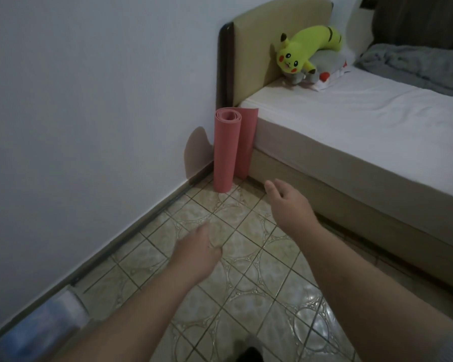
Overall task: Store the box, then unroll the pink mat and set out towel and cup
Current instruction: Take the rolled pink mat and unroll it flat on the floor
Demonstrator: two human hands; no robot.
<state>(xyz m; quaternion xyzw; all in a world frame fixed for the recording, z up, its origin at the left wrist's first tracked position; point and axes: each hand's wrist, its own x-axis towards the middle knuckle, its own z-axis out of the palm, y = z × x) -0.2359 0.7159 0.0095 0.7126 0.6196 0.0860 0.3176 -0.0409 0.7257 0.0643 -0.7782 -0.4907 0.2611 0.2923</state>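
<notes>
Both hands, left (200, 250) and right (289, 202), reach out empty and loosely spread toward the mat (226, 150), still rolled upright at frame centre, so unrolling, towel and cup seem left.

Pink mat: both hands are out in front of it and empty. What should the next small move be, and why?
Probably reach on and grip the pink mat near its top with the right hand. It stands upright and rolled in the corner beside the bed, and the right hand is nearer than the left hand.

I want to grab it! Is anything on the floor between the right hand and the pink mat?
No. The head view shows only bare tiled floor between the right hand and the pink mat.
</notes>
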